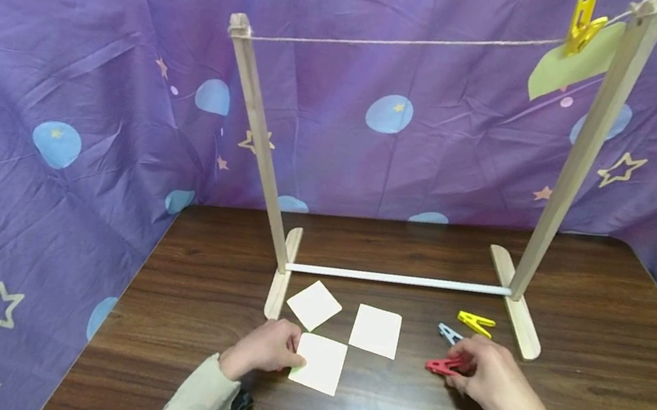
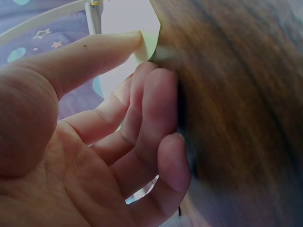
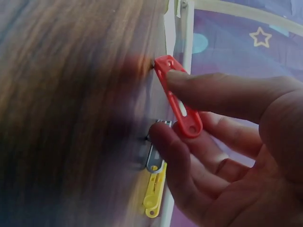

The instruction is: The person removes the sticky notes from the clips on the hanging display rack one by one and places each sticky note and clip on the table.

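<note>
My left hand (image 1: 269, 348) pinches the left edge of a square pale paper (image 1: 322, 364) at the table's middle. In the left wrist view the thumb lies on a greenish corner of the paper (image 2: 130, 19), fingers curled below. A red clothespin (image 1: 440, 366) is in my right hand (image 1: 496, 384), low over the table. The right wrist view shows the thumb pressed along the red clothespin (image 3: 179, 101). Just beyond that hand lie a light blue clothespin (image 1: 448, 334) and a yellow clothespin (image 1: 476, 322). Two more pale papers, one turned diamond-wise (image 1: 315, 305) and one square (image 1: 376, 331), lie behind the held paper.
A wooden frame with a left post (image 1: 262, 137), a right post (image 1: 584, 159) and a white bottom bar (image 1: 394, 278) stands behind. From its string (image 1: 406, 43) hangs a green paper (image 1: 573, 66), held by a yellow clothespin (image 1: 582, 26). A purple cloth (image 1: 323, 154) backs the table.
</note>
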Demonstrator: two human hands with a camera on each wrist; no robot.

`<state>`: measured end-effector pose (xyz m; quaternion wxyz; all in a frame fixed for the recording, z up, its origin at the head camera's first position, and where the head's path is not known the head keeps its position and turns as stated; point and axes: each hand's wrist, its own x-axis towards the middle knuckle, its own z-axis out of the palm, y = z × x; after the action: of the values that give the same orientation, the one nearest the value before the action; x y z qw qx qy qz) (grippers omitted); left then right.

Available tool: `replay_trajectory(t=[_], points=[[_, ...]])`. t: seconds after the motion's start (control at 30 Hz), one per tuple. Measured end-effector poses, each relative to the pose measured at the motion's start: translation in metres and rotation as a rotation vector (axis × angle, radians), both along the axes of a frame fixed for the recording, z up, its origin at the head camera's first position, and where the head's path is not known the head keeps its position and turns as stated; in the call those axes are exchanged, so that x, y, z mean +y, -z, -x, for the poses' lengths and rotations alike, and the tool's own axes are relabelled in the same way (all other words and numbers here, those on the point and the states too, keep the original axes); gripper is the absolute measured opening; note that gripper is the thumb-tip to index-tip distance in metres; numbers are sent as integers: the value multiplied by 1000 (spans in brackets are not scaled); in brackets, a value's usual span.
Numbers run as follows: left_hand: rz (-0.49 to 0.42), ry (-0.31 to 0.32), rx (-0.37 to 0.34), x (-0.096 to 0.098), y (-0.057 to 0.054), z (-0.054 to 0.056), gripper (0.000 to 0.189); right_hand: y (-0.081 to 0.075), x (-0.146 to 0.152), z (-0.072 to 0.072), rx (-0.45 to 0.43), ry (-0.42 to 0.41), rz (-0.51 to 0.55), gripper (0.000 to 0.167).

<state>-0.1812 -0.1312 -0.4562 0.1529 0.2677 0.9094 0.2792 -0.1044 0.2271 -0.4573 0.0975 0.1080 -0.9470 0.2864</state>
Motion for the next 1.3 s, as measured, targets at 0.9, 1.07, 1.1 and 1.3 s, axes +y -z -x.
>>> replay_trajectory(t=[0.9,1.07,1.1,1.3], points=[[58,30,33,2,-2,0,26,3,-12,0,-72,4,-121,26],[71,40,48,2,-3,0,25,3,-12,1,-86,6,-128,27],[71,41,50,3,-3,0,25,3,-12,1,-88,8,-129,27],[66,36,40,2,-3,1,25,3,-12,1,-84,11,-127,28]])
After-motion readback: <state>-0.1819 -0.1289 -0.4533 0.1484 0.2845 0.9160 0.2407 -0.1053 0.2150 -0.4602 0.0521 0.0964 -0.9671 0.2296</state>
